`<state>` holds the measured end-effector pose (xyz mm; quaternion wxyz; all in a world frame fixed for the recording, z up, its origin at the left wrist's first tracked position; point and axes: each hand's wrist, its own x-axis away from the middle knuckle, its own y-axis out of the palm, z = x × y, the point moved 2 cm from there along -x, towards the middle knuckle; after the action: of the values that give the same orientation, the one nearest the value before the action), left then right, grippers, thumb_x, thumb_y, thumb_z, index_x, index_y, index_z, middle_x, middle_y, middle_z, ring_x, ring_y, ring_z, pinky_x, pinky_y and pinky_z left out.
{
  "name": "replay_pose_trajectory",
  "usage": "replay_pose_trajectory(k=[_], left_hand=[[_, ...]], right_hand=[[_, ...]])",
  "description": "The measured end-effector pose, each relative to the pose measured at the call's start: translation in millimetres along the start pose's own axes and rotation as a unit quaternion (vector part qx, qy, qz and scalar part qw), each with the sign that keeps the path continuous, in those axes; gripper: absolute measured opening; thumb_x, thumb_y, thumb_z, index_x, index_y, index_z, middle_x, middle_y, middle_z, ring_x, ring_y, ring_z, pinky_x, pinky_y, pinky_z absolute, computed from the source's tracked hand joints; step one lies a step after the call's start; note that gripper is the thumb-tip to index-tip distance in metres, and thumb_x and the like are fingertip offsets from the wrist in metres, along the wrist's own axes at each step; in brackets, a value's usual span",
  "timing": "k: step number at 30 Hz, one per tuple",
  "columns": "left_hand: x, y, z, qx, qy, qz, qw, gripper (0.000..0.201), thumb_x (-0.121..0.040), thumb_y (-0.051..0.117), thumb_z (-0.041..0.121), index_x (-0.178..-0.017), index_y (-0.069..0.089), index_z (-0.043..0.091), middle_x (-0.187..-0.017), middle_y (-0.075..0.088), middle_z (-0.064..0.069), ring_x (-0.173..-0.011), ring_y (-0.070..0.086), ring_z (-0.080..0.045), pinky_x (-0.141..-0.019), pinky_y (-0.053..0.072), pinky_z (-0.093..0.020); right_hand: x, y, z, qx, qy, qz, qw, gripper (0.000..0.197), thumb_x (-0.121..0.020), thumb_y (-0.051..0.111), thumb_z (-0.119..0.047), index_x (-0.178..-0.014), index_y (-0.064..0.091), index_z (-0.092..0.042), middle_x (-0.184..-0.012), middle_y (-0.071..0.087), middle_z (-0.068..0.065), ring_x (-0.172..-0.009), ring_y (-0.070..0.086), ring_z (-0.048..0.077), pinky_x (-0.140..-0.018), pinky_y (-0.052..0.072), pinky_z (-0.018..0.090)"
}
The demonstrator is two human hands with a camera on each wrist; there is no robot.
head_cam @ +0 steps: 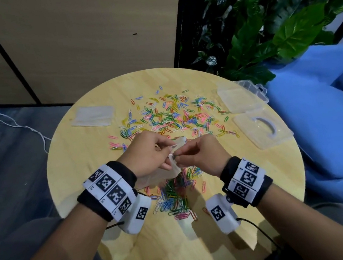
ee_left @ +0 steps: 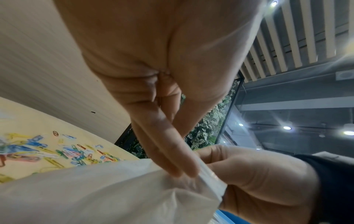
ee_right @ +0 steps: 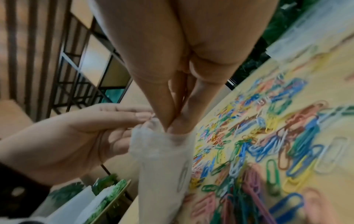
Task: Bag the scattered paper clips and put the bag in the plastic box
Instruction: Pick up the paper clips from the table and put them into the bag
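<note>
Both hands meet over the middle of the round wooden counter [head_cam: 79, 163], working at the mouth of a small clear plastic bag [head_cam: 167, 171]. The left hand [head_cam: 145, 155] pinches one edge of the bag's opening between thumb and fingertips; the right hand [head_cam: 200, 154] pinches the opposite edge, its thumb and forefinger pressed together at the rim. The bag hangs down between them, and one pale clip shows through its side. Coloured paper clips [head_cam: 170, 114] lie scattered across the counter beyond the hands, with a denser heap just below the bag. The clear plastic box [head_cam: 240, 96] stands open at the counter's right edge, its lid [head_cam: 262, 128] lying flat just beside it. A stack of spare bags [head_cam: 92, 116] rests at the far left.
</note>
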<state>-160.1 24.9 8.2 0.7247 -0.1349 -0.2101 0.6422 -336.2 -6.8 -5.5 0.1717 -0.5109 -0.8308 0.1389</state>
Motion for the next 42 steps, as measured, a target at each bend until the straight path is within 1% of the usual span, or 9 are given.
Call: replay_pose_trajectory(k=[5, 10, 16, 19, 26, 32, 36, 39, 42], left_hand=[[-0.4, 0.6, -2.2, -0.014, -0.004, 0.004, 1.000, 0.021, -0.099, 0.060, 0.010, -0.116, 0.074, 0.013, -0.089, 0.075, -0.010, -0.065, 0.077, -0.020, -0.072, 0.065, -0.040], [-0.7, -7.6, -2.9, 0.004, -0.015, 0.042, 0.999, 0.022, -0.098, 0.060, 0.007, -0.113, 0.076, 0.013, -0.096, 0.076, -0.007, -0.062, 0.075, -0.020, -0.067, 0.065, -0.036], [0.3, -15.6, 0.2, 0.006, -0.004, 0.057, 0.998, 0.024, -0.097, 0.060, 0.004, -0.112, 0.076, 0.012, -0.090, 0.075, -0.003, -0.064, 0.075, -0.021, -0.068, 0.065, -0.034], [0.0, -15.3, 0.6, 0.008, -0.006, 0.056, 0.998, 0.024, -0.096, 0.060, 0.004, -0.111, 0.077, 0.013, -0.094, 0.077, -0.004, -0.068, 0.076, -0.024, -0.069, 0.065, -0.037], [-0.3, -15.1, -0.6, -0.004, 0.001, 0.048, 0.999, 0.023, -0.096, 0.061, 0.003, -0.110, 0.077, 0.012, -0.102, 0.075, -0.002, -0.070, 0.076, -0.026, -0.062, 0.064, -0.032], [-2.3, -13.1, -0.3, -0.025, 0.007, 0.034, 0.999, 0.023, -0.098, 0.059, 0.007, -0.114, 0.076, 0.012, -0.097, 0.070, 0.007, -0.066, 0.076, -0.024, -0.064, 0.064, -0.031], [-1.9, -13.0, -2.0, -0.026, 0.007, 0.029, 0.999, 0.024, -0.098, 0.059, 0.008, -0.115, 0.076, 0.012, -0.094, 0.070, 0.007, -0.064, 0.076, -0.023, -0.064, 0.064, -0.032], [-1.9, -14.4, -2.3, -0.016, 0.002, 0.034, 0.999, 0.023, -0.098, 0.060, 0.007, -0.114, 0.075, 0.011, -0.093, 0.073, 0.003, -0.064, 0.076, -0.022, -0.063, 0.064, -0.028], [-2.1, -15.8, -0.7, -0.005, -0.003, 0.042, 0.999, 0.023, -0.097, 0.060, 0.005, -0.112, 0.076, 0.012, -0.094, 0.076, -0.006, -0.063, 0.075, -0.021, -0.061, 0.063, -0.026]], right_hand=[[2.2, 2.1, -11.0, 0.182, -0.089, -0.087, 0.975, 0.026, -0.087, 0.062, -0.001, -0.099, 0.080, -0.017, -0.083, 0.077, -0.002, -0.066, 0.065, -0.006, -0.066, 0.047, 0.008], [-1.8, -50.4, -9.4, 0.246, -0.078, 0.011, 0.966, 0.028, -0.087, 0.062, -0.003, -0.102, 0.077, -0.021, -0.092, 0.076, -0.007, -0.079, 0.069, -0.002, -0.085, 0.057, 0.026], [4.0, -77.6, 41.2, 0.476, 0.180, -0.043, 0.860, 0.055, -0.092, 0.058, -0.035, -0.142, 0.045, -0.015, -0.135, 0.056, 0.010, -0.121, 0.055, 0.027, -0.095, 0.045, 0.033], [8.6, -43.9, 45.9, 0.452, 0.165, -0.077, 0.873, 0.042, -0.097, 0.048, -0.032, -0.131, 0.051, -0.009, -0.126, 0.058, 0.014, -0.106, 0.059, 0.030, -0.080, 0.046, 0.031], [12.0, 8.1, 49.3, 0.443, 0.046, -0.091, 0.891, 0.065, -0.093, 0.056, -0.042, -0.150, 0.028, -0.026, -0.142, 0.041, 0.007, -0.123, 0.046, 0.030, -0.103, 0.044, 0.042], [5.1, 32.2, 30.3, 0.495, -0.033, -0.071, 0.865, 0.041, -0.089, 0.054, -0.002, -0.125, 0.063, -0.019, -0.110, 0.064, 0.010, -0.101, 0.062, 0.030, -0.084, 0.052, 0.035], [-8.0, 30.8, 20.1, 0.514, -0.006, -0.086, 0.854, 0.033, -0.086, 0.057, 0.000, -0.109, 0.074, -0.017, -0.099, 0.071, 0.009, -0.092, 0.066, 0.028, -0.080, 0.056, 0.034], [-14.9, 9.3, 17.7, 0.438, 0.017, -0.068, 0.896, 0.023, -0.087, 0.065, -0.013, -0.106, 0.077, -0.020, -0.100, 0.075, 0.003, -0.091, 0.068, 0.019, -0.089, 0.055, 0.027], [-15.1, -25.0, 17.9, 0.316, 0.024, -0.017, 0.948, 0.017, -0.083, 0.075, -0.016, -0.100, 0.079, -0.017, -0.092, 0.077, -0.002, -0.076, 0.068, 0.006, -0.072, 0.051, 0.010]])
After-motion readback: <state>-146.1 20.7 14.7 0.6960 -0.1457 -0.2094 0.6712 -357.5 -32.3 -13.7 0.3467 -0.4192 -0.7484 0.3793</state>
